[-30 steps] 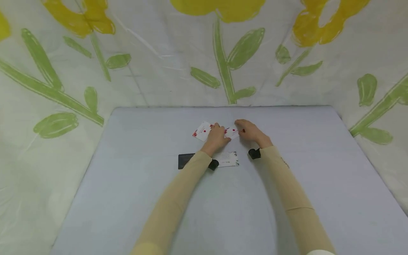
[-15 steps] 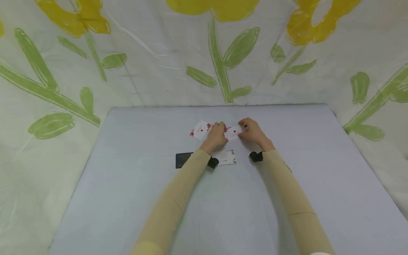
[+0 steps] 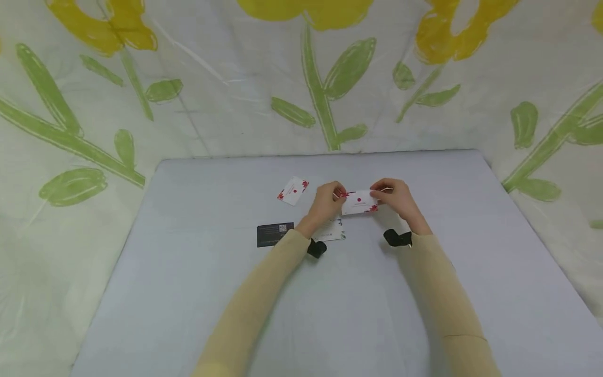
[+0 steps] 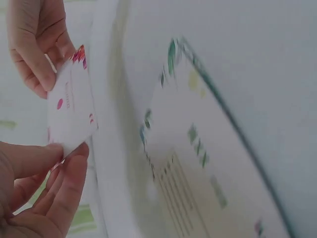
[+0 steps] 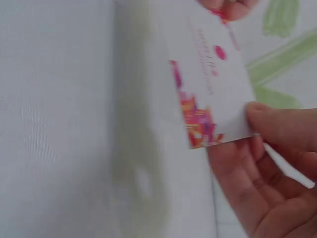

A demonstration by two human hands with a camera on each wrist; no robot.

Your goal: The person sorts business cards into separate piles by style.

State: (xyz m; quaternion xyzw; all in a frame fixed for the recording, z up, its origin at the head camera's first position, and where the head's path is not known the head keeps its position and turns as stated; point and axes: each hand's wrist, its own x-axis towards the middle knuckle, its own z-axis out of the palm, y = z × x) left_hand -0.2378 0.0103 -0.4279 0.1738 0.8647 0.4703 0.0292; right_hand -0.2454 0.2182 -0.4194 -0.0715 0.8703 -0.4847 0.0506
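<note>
A white business card [image 3: 359,203] with a red dot and red floral corners is held off the table between both hands. My left hand [image 3: 327,201] pinches its left end, thumb on the printed face, as the left wrist view shows. At the other end my right hand [image 3: 398,196] pinches the card, thumb on the face and fingers behind. A similar red-flowered card [image 3: 293,190] lies tilted on the table, left of my left hand. Beneath my left wrist lies a white card with green leaves [image 4: 198,148], partly hidden in the head view.
A black card [image 3: 275,234] with a small code square lies left of the leafy card. The pale table [image 3: 330,314] ends at the back against a wall covering [image 3: 226,78] printed with yellow flowers.
Both hands have lifted the red-flowered card off the table and moved it to the right and nearer. The other red-flowered card now lies uncovered.
</note>
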